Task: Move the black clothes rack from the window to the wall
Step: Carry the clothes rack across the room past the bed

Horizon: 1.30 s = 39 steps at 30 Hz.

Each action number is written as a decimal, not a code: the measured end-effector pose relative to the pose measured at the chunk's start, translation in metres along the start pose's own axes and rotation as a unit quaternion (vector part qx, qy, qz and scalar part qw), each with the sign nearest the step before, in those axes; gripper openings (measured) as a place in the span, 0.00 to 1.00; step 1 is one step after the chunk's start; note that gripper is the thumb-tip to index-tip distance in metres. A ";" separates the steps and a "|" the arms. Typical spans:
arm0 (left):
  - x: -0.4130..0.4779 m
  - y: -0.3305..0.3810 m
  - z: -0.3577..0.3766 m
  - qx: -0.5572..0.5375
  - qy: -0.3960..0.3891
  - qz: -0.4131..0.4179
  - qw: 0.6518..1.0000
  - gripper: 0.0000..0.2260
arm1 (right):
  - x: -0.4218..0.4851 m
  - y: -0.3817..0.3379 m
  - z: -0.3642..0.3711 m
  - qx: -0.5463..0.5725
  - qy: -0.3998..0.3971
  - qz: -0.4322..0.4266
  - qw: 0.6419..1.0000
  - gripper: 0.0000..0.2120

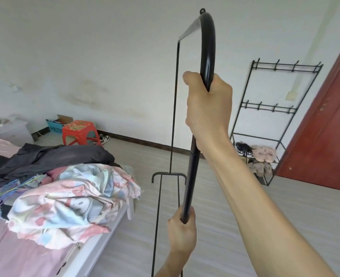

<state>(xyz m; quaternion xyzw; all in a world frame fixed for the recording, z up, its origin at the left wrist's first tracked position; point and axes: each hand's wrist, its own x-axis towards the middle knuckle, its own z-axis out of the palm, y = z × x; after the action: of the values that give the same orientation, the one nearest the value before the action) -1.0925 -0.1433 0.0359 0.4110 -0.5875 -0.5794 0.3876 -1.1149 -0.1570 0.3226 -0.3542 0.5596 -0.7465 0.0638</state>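
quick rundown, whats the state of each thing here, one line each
black clothes rack: bare, no clothes on it, gripped by one side pole.
right hand: closed around the pole high up, below the top bend.
left hand: closed around the same pole lower down.
wire coat stand: upright by the wall, hooks bare, shoes on its bottom shelves.
red stool: upright on the floor.
cardboard box: flaps open.
bed: unmade, clothes and bedding piled on it.

The tubular metal clothes rack [207,48] was black, the plastic stool [79,131] red with gold print, the crumpled quilt [71,198] pastel cartoon-patterned, the door [329,136] reddish-brown.
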 end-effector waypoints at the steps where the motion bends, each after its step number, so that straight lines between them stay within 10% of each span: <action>1: 0.017 0.001 0.010 -0.001 0.002 -0.001 1.000 0.24 | 0.017 0.008 0.000 0.002 -0.002 0.005 1.000 0.18; 39: 0.602 0.023 0.360 -0.027 0.145 0.010 0.989 0.26 | 0.613 0.318 0.019 0.063 -0.182 -0.004 0.981 0.19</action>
<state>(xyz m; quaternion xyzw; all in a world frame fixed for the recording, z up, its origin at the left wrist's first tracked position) -1.6466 -0.5746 0.0365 0.4742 -0.5128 -0.5256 0.4857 -1.6535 -0.5892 0.3255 -0.4814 0.4889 -0.7040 0.1834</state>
